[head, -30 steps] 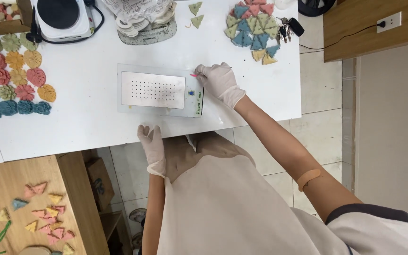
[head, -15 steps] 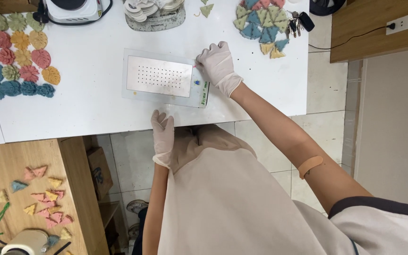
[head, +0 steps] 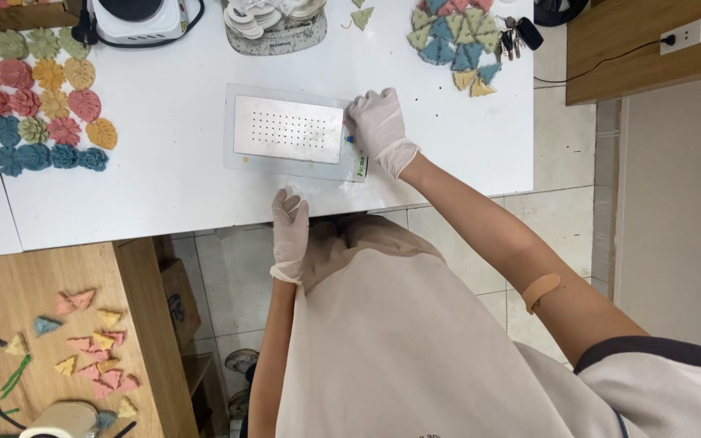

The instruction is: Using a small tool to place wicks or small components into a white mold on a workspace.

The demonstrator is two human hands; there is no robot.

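While the left hand (head: 290, 231) rests loosely curled, holding nothing, at the counter (head: 172, 195) edge just below the perforated metal plate (head: 288, 128), the right hand (head: 376, 126) presses spread fingers on the plate's right end. Best to keep that pressure even. Pale, rectangular, the plate lies flat mid-counter, right of the leaf shapes (head: 38, 101).

head view – straight down from above | near | white table (head: 164, 195), floor beside
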